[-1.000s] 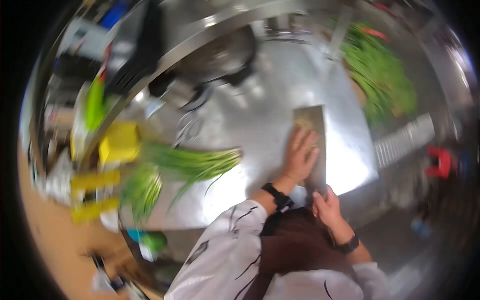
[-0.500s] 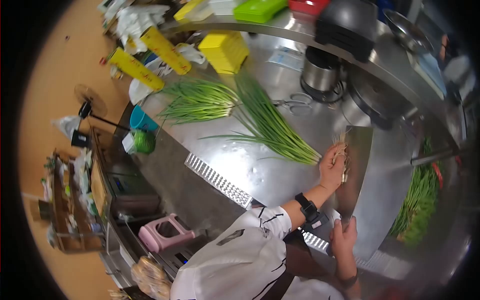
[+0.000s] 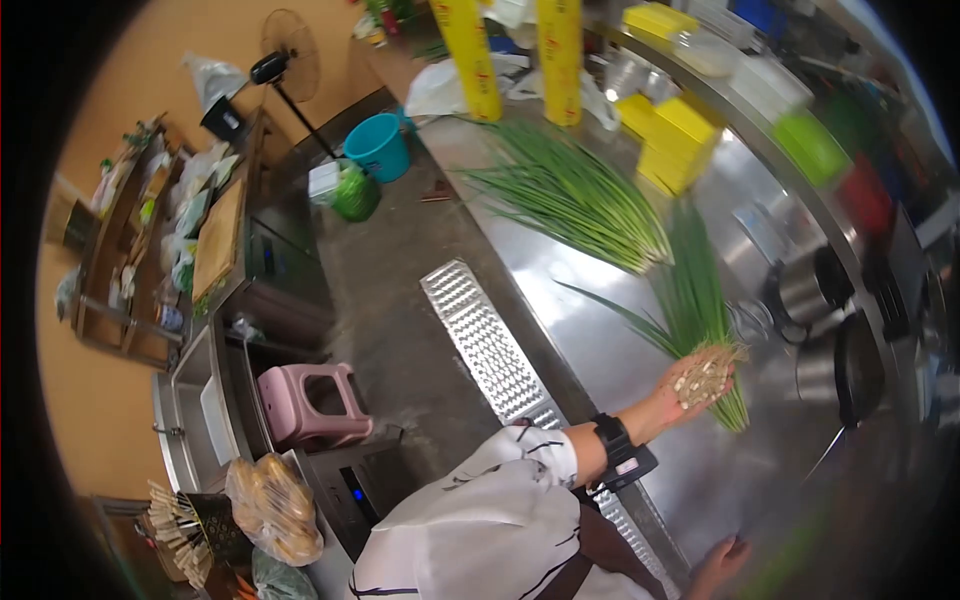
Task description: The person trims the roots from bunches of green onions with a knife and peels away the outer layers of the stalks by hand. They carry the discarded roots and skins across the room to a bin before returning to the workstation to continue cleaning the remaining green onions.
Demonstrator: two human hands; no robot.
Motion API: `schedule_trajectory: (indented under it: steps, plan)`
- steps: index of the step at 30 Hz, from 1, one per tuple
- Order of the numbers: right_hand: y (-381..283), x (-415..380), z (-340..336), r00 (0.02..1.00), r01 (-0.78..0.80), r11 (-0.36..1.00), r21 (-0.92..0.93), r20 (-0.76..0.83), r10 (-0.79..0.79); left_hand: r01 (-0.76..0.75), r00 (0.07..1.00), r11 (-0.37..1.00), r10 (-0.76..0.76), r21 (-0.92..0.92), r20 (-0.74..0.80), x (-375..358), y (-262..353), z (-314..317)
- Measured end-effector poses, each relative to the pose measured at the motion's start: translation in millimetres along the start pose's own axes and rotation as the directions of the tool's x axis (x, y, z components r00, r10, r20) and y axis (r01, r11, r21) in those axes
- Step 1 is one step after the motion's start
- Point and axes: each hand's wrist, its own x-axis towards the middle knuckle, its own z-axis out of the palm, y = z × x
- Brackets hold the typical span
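Likely light and loose, scallion roots (image 3: 704,383) clasped by the left hand (image 3: 668,400) need cupping beneath; right hand (image 3: 720,564)'s grip unclear.

The counter (image 3: 720,480) is glossy metal, the stool (image 3: 290,405) plastic.

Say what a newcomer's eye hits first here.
Likely the two bunches of green onions on the steel table, with the left hand over the nearer bunch, holding a clump of pale root ends. Next, probably the yellow tubes and yellow boxes toward the table's far end. Off the table, the turquoise bucket near the top and the pink stool at picture left stand out.
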Motion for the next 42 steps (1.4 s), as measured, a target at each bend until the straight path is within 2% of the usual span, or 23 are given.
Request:
schedule_trajectory:
  steps: [1, 2, 5, 8, 9, 10, 12, 14, 15, 17, 18, 20, 22, 23, 26, 27, 30, 32, 34, 37, 38, 40, 42]
  plan:
    - [-28.5, -7.5, 1.3, 0.998, 0.053, 0.953, -0.299, -0.011, -0.059, -0.020, 0.999, 1.000, 0.020, -0.001, -0.041, -14.1, 23.2, 10.1]
    - [-63.6, -19.2, 5.2, 0.992, 0.098, 0.817, -0.569, -0.008, -0.124, -0.042, 0.996, 0.999, 0.042, -0.001, -0.082, -30.1, 50.5, 16.7]
    - [-84.0, -36.0, 28.9, 0.973, 0.158, 0.760, -0.630, -0.032, -0.229, -0.142, 0.986, 0.988, 0.146, 0.054, -0.080, -78.5, 129.1, 38.5]
    - [-59.0, -27.0, 47.0, 0.989, 0.095, 0.690, -0.718, -0.010, -0.146, -0.311, 0.945, 0.942, 0.320, 0.126, -0.059, -118.0, 196.0, 48.9]
    - [-55.1, -24.9, 50.6, 0.987, 0.134, 0.703, -0.699, 0.028, -0.160, -0.373, 0.921, 0.922, 0.381, 0.103, -0.078, -130.8, 214.9, 52.3]
    - [-49.0, -21.9, 53.6, 0.971, 0.186, 0.585, -0.790, 0.056, -0.233, -0.433, 0.893, 0.898, 0.439, 0.079, -0.099, -143.5, 234.4, 55.0]
    - [-31.3, -3.7, 65.0, 0.911, 0.284, 0.300, -0.911, 0.158, -0.381, -0.557, 0.830, 0.829, 0.553, 0.048, 0.069, -174.1, 292.6, 41.1]
    - [-8.3, 31.4, 75.7, 0.734, 0.184, 0.073, -0.980, 0.088, -0.674, -0.658, 0.753, 0.751, 0.657, 0.054, 0.040, -201.5, 318.5, 50.1]
    - [-28.4, 43.0, 86.6, 0.723, 0.206, 0.075, -0.976, 0.100, -0.683, -0.715, 0.698, 0.695, 0.715, 0.073, 0.034, -217.4, 325.1, 60.2]
    - [-115.0, 57.9, 121.3, 0.601, 0.504, 0.196, -0.842, 0.178, -0.779, -0.790, 0.613, 0.613, 0.789, 0.005, -0.036, -238.0, 353.9, 60.6]
    - [-180.1, 60.1, 141.7, 0.595, 0.658, 0.297, -0.692, 0.236, -0.768, -0.824, 0.566, 0.565, 0.821, -0.028, -0.079, -249.9, 367.7, 56.4]
    - [-195.0, 82.1, 200.4, 0.577, 0.763, 0.451, -0.463, 0.171, -0.799, -0.870, 0.492, 0.489, 0.869, -0.061, -0.054, -272.4, 395.2, 53.5]
    - [-272.3, 48.0, 249.1, 0.680, 0.731, 0.635, -0.249, 0.341, -0.649, -0.898, 0.432, 0.422, 0.900, -0.126, -0.061, -294.1, 416.8, 52.6]
    - [-307.1, 32.5, 274.7, 0.701, 0.676, 0.720, -0.156, 0.437, -0.563, -0.919, 0.381, 0.373, 0.923, -0.125, -0.044, -305.6, 431.4, 49.2]
    - [-352.6, 15.0, 374.4, 0.322, 0.944, 0.324, -0.058, 0.370, -0.872, -0.951, 0.291, 0.268, 0.943, -0.154, -0.159, -339.4, 480.9, 54.5]
    - [-355.0, 8.8, 400.9, 0.437, 0.824, 0.556, 0.107, 0.505, -0.744, -0.959, 0.267, 0.247, 0.953, -0.142, -0.143, -351.8, 503.1, 45.9]
    - [-399.8, -39.4, 484.9, 0.380, 0.805, 0.554, 0.213, 0.532, -0.757, -0.963, 0.230, 0.214, 0.969, -0.164, -0.089, -395.4, 569.2, 42.7]
    - [-432.5, -79.5, 537.2, 0.331, 0.772, 0.548, 0.323, 0.531, -0.780, -0.973, 0.204, 0.187, 0.971, -0.136, -0.121, -427.8, 611.3, 43.7]
    - [-475.4, -119.4, 577.8, 0.260, 0.710, 0.577, 0.404, 0.612, -0.747, -0.979, 0.196, 0.185, 0.967, -0.084, -0.159, -452.5, 657.6, 49.5]
    - [-539.4, -172.6, 621.8, 0.121, 0.777, 0.461, 0.429, 0.617, -0.778, -0.974, 0.214, 0.201, 0.968, -0.100, -0.134, -484.7, 726.3, 56.8]
    - [-556.3, -185.9, 631.2, 0.136, 0.767, 0.492, 0.412, 0.645, -0.752, -0.975, 0.213, 0.202, 0.969, -0.094, -0.125, -491.3, 749.0, 58.5]
    - [-588.0, -204.3, 657.6, 0.151, 0.741, 0.543, 0.396, 0.689, -0.709, -0.982, 0.186, 0.176, 0.959, -0.069, -0.212, -497.8, 796.2, 62.9]
    - [-606.7, -209.2, 688.9, 0.142, 0.763, 0.520, 0.384, 0.685, -0.714, -0.979, 0.199, 0.185, 0.955, -0.084, -0.219, -497.0, 840.8, 67.3]
